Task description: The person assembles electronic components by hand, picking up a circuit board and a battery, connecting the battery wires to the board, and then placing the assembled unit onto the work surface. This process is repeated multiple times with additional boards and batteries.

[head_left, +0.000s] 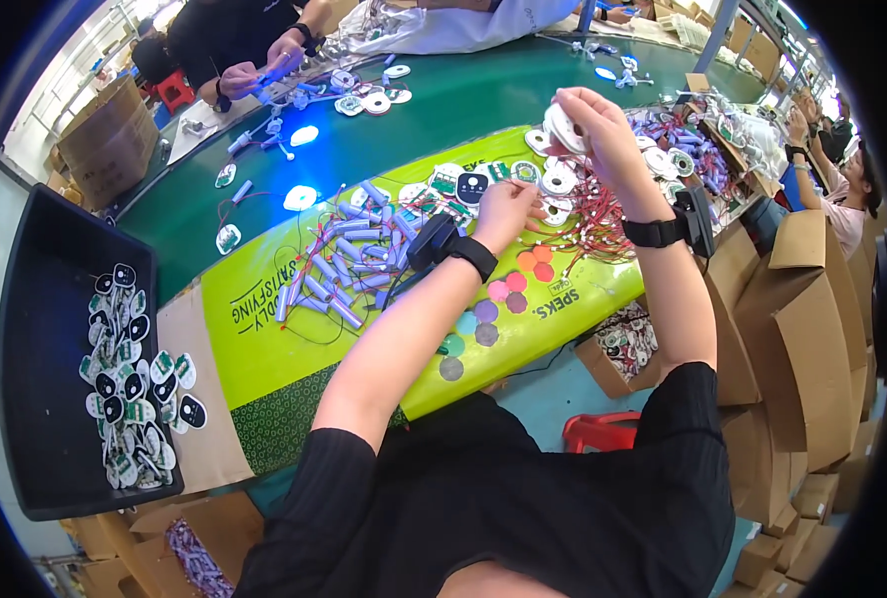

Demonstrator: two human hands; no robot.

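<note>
My right hand (606, 135) is raised over the far right of the yellow-green sheet, its fingers closed round white round discs (564, 131). Lower and to the left, my left hand (508, 214) is closed above the pile of parts, with fingertips together near a round circuit board (525, 173). What it pinches, if anything, is too small to make out. Beside it lie a black-faced board (471, 188) and green-and-white circuit boards (444, 179). Red wires (603, 214) spread under my right hand. Purple cylindrical battery cells (362, 249) with leads lie left of my left wrist.
A black bin (45, 389) with several oval circuit boards (130, 399) stands at the left. Behind the sheet runs a green conveyor belt (264, 189) with lit boards (304, 136). A co-worker's hands (264, 72) work across it. Cardboard boxes (792, 339) crowd the right.
</note>
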